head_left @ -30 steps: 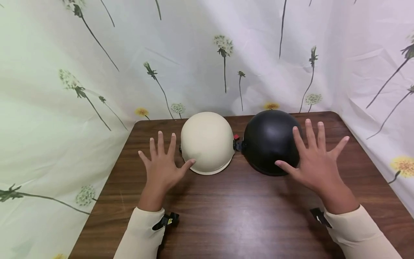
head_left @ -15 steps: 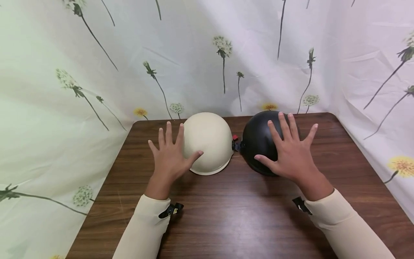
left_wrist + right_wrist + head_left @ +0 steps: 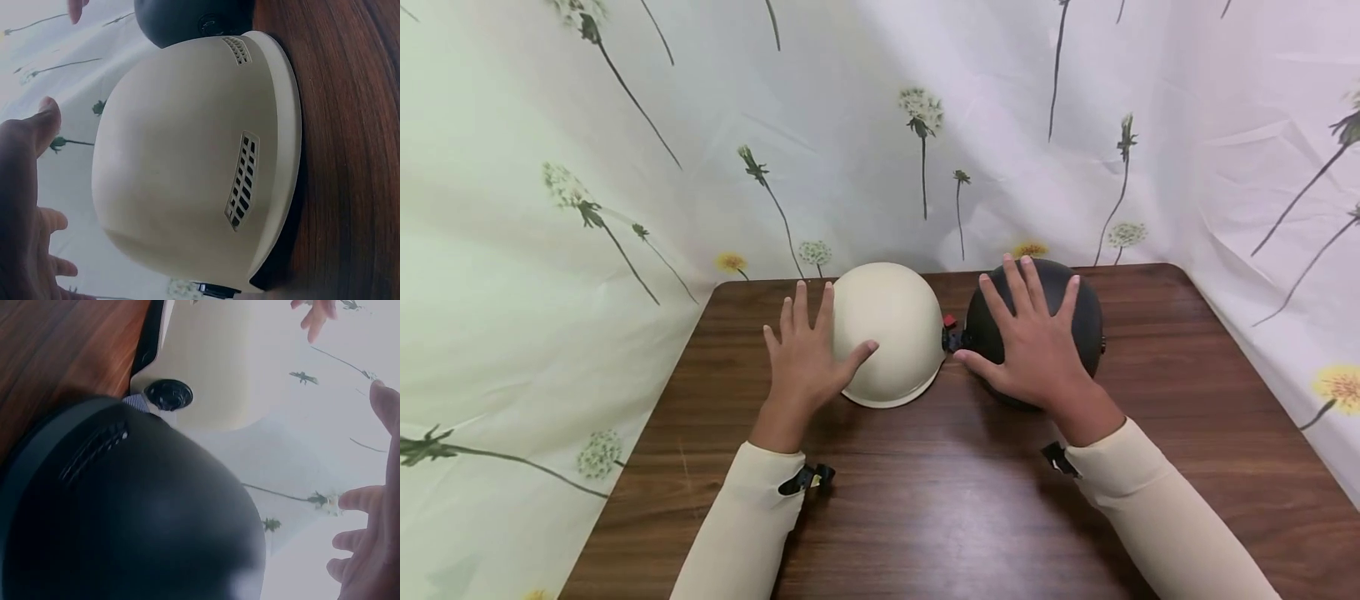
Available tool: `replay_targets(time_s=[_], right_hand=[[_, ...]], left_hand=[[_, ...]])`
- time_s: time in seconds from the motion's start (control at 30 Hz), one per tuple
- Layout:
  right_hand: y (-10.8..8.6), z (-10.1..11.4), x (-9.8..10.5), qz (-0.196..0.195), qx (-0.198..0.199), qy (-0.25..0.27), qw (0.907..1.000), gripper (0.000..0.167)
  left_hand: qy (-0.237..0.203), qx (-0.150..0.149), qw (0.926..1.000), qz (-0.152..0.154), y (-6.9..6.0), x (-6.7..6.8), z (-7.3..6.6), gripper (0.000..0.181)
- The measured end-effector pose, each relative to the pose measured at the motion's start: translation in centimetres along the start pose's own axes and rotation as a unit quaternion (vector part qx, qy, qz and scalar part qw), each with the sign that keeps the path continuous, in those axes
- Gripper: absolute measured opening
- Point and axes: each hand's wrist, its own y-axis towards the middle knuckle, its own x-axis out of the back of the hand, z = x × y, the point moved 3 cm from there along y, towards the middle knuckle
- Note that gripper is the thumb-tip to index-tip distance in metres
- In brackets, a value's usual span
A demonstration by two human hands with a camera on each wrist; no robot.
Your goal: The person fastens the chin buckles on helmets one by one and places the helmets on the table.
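With twelve o'clock straight ahead of you, one white backdrop [image 3: 842,142] printed with dandelions rises at nine, twelve and three. One brown wood-grain table [image 3: 932,517] spreads below it, its far edge near the cloth.

You have two helmets on it, crowns up, side by side: the cream helmet [image 3: 898,329] at twelve o'clock, the black helmet [image 3: 137,512] toward one. Neither has moved over the last second.

Your two beige sleeves [image 3: 1168,521] reach in from about seven and five. Your two hands have moved. Your right hand [image 3: 1039,354] has travelled toward nine o'clock, from the black helmet's three-o'clock edge to over its middle. Your left hand [image 3: 805,358] has shifted slightly toward two, and its thumb overlaps more of the cream shell from the eight-o'clock side. In both, the grip is wide, fingers extended and spread, holding nothing; the wrist views show a gap between each hand and the helmet nearest it.

Two black wrist devices [image 3: 1060,459] poke out, one per cuff. Your left wrist view shows two vents [image 3: 242,181] in the cream shell. One small red piece [image 3: 950,320] sits between the helmets, at the cream one's three o'clock.
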Motion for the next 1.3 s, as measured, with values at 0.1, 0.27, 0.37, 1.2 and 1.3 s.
replay_targets(time_s=[0.1, 0.27, 0.37, 1.2, 1.3], right_hand=[[0.6, 0.5, -0.6, -0.001, 0.013, 0.007, 0.9999, 0.104], [1.6, 0.9, -1.6, 0.007, 0.027, 0.023, 0.9993, 0.102], [2.0, 1.0, -2.1, 0.012, 0.025, 0.043, 0.9987, 0.101], [3.5, 4.9, -7.6, 0.089, -0.078, 0.344, 0.9313, 0.096], [3.5, 4.8, -8.3, 0.086, -0.098, 0.363, 0.9228, 0.095]], left_hand=[[-0.01, 0.001, 0.9999, 0.001, 0.3, -0.1, 0.0, 0.111], [-0.032, -0.001, 0.9994, -0.008, 0.6, -0.5, -0.1, 0.11], [-0.051, -0.002, 0.9986, -0.014, 0.8, -0.9, -0.1, 0.109], [-0.148, 0.055, 0.9867, -0.039, 2.3, -3.5, -0.9, 0.103], [-0.145, 0.059, 0.987, -0.037, 2.4, -3.9, -0.8, 0.102]])
